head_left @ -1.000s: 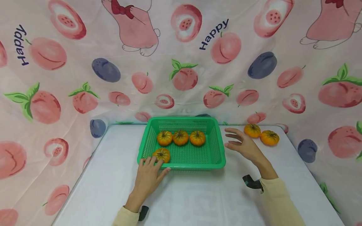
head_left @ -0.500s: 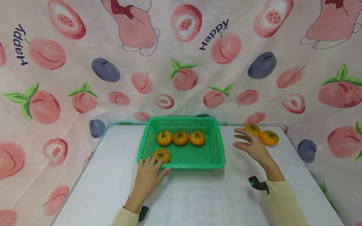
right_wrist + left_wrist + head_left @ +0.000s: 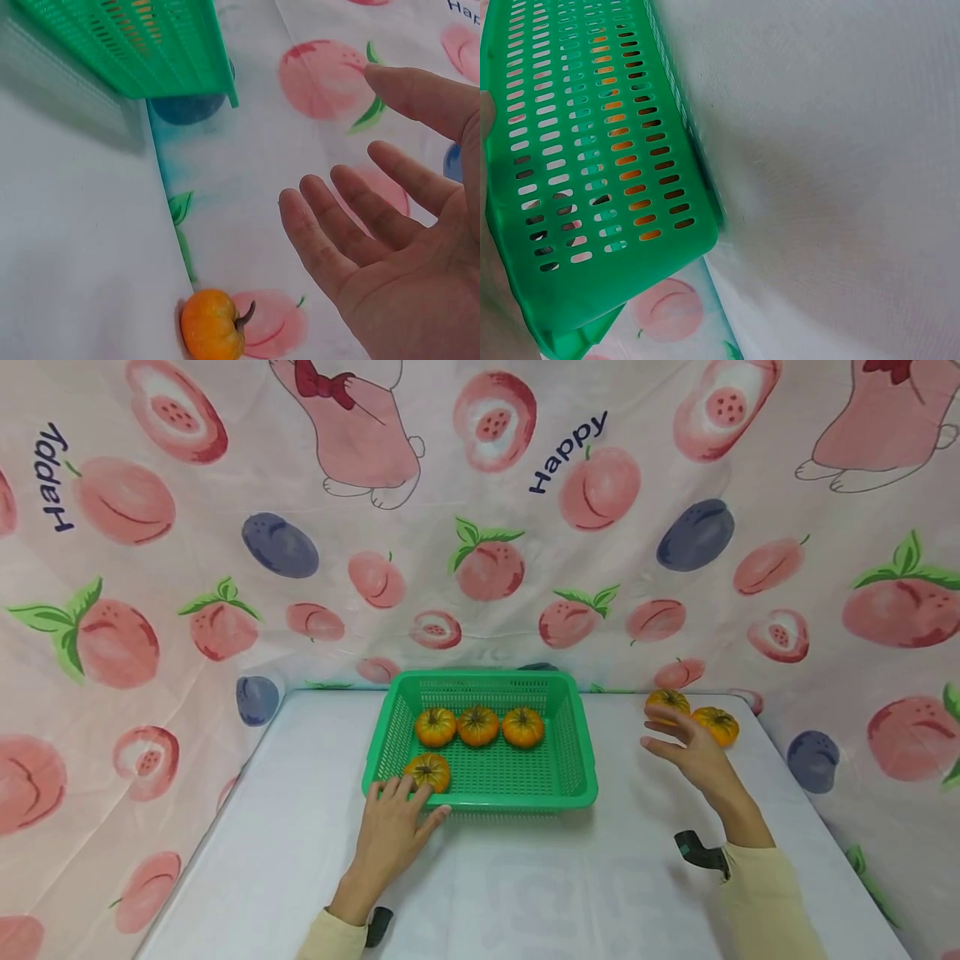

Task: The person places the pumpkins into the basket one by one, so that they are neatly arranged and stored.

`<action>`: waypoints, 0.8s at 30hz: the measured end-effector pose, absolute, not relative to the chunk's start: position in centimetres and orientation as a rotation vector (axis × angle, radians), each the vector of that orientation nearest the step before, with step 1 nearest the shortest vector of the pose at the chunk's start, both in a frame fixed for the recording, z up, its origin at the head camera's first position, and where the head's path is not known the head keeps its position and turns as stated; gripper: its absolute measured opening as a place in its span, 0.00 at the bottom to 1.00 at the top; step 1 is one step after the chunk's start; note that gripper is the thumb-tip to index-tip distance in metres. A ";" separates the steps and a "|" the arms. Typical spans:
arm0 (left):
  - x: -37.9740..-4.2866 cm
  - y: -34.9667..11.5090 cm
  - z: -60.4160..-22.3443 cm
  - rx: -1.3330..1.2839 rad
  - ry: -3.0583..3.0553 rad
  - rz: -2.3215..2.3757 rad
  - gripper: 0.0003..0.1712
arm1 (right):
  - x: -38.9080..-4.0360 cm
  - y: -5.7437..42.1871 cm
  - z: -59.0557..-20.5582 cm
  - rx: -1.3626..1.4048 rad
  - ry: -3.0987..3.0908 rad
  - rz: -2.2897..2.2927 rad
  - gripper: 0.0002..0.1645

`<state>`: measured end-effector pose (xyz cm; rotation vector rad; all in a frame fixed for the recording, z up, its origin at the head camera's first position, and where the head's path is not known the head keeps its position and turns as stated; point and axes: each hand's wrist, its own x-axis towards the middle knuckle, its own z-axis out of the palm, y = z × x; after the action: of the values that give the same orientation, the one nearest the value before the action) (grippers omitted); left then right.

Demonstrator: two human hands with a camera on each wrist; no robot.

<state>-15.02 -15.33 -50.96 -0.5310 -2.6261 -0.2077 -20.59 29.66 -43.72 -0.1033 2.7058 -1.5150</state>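
A green plastic basket (image 3: 480, 802) stands on the white table with several small orange pumpkins inside, three in a row (image 3: 477, 727) and another pumpkin (image 3: 427, 772) by the near left corner. My left hand (image 3: 390, 831) grips the basket's near left rim, its fingers bent over the edge and the thumb outside. To the right of the basket, my right hand (image 3: 693, 752) hovers above the table with its fingers spread and nothing in them. It partly covers a pumpkin (image 3: 663, 700) at the back; a second pumpkin (image 3: 717, 725) lies beside that one. One pumpkin (image 3: 212, 326) shows below the palm in the right wrist view.
A cloth printed with peaches (image 3: 491, 568) hangs behind and at both sides of the white table (image 3: 525, 885). Dark wrist cameras (image 3: 701, 850) stick out at both beige sleeves.
My right hand has moved right, away from the basket and toward the two pumpkins on the table. The left hand stays at the basket's rim.
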 end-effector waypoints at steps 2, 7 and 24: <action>-15.0 -15.4 -50.9 -0.528 -2.625 -0.203 0.20 | -20.6 30.0 -43.9 -0.088 2.709 -1.531 0.39; -14.9 -15.3 -50.8 -0.532 -2.629 -0.210 0.19 | -20.6 30.7 -44.2 -0.068 2.705 -1.580 0.40; -15.0 -15.3 -50.8 -0.540 -2.628 -0.199 0.19 | -20.5 34.1 -44.6 0.109 2.824 -1.419 0.42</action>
<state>-15.00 -15.30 -50.84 -0.5397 -2.6277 -0.1987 -20.49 34.13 -44.58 0.1088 2.8241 -1.4193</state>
